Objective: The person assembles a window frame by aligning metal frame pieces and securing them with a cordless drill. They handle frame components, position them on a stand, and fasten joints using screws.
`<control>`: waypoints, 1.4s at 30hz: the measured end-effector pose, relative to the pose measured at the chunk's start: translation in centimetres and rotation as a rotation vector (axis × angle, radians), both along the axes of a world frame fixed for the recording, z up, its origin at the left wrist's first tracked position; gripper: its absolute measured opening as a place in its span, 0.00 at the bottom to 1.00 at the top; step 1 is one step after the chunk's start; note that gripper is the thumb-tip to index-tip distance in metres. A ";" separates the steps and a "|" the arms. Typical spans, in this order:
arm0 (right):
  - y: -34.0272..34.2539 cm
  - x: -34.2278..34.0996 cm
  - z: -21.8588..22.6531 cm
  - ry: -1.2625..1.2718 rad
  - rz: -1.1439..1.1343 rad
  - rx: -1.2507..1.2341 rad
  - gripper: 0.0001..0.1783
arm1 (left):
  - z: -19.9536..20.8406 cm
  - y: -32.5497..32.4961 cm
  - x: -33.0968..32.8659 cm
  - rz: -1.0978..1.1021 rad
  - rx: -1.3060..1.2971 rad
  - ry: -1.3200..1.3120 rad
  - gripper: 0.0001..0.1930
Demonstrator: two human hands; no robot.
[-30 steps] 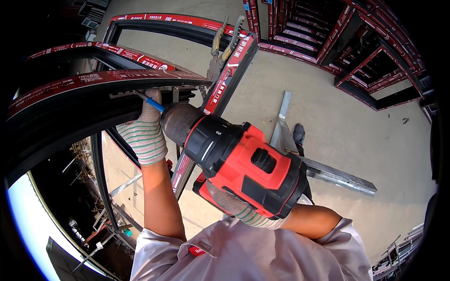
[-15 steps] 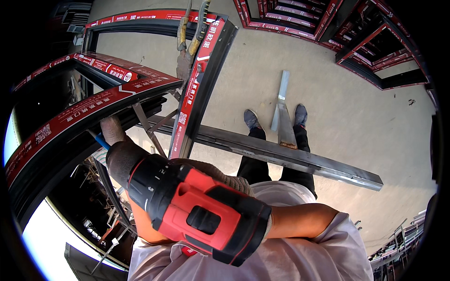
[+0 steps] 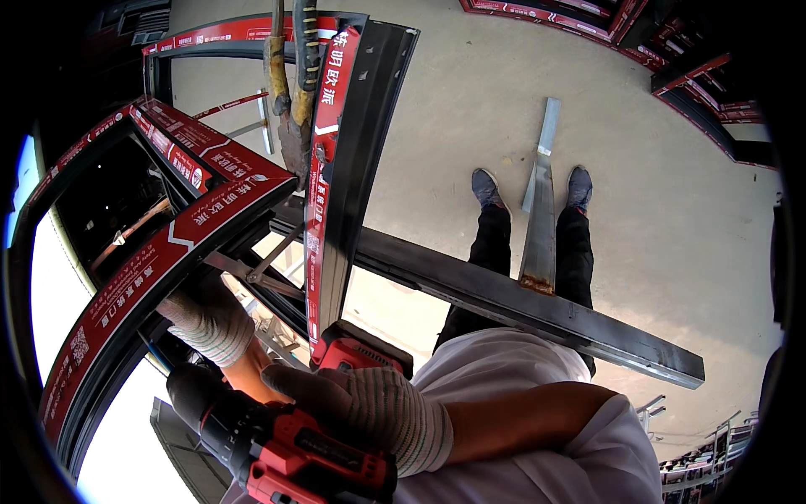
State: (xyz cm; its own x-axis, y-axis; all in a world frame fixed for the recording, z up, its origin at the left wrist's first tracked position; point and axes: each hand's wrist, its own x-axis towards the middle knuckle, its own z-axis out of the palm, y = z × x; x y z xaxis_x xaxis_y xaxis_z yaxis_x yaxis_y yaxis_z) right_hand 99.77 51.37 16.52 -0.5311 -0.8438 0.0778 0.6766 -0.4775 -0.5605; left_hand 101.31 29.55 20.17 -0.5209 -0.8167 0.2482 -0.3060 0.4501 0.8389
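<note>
My right hand (image 3: pixel 395 416), in a striped knit glove, is wrapped round a red-and-black cordless drill (image 3: pixel 294 454). The drill's bit with a blue sleeve (image 3: pixel 154 349) points at the edge of a dark window sash (image 3: pixel 126 290) covered in red protective film. My left hand (image 3: pixel 210 319), gloved too, grips the sash's edge close to the bit; some fingers are hidden in shadow. Beside that hand, a metal stay arm (image 3: pixel 256 273) links the sash to the upright window frame (image 3: pixel 353 160).
A two-handled tool with worn yellow grips (image 3: pixel 290 92) rests against the frame. A steel bar (image 3: pixel 520 307) crosses in front of my legs, with a metal leg (image 3: pixel 540 227) between my feet. More red-filmed frames (image 3: pixel 579 25) stand at the far right.
The drill has dropped lower and turned, baring my right hand and the battery. My left hand shows more fully, still at the sash. The view has shifted.
</note>
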 end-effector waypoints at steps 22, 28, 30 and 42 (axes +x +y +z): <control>-0.7 -2.3 -3.0 0.227 0.191 -0.168 0.46 | 0.4 -0.6 1.8 0.077 -0.202 -0.018 0.35; -0.9 -1.5 -2.2 0.215 -0.075 0.052 0.53 | -1.1 -2.2 0.0 -0.064 0.051 0.047 0.31; 1.1 -2.4 -1.1 0.270 0.017 0.081 0.51 | 0.5 -0.5 2.3 0.058 0.081 0.055 0.32; 2.6 -2.4 3.3 -0.094 0.143 0.322 0.32 | -2.7 -3.4 3.1 -0.005 0.018 -0.024 0.20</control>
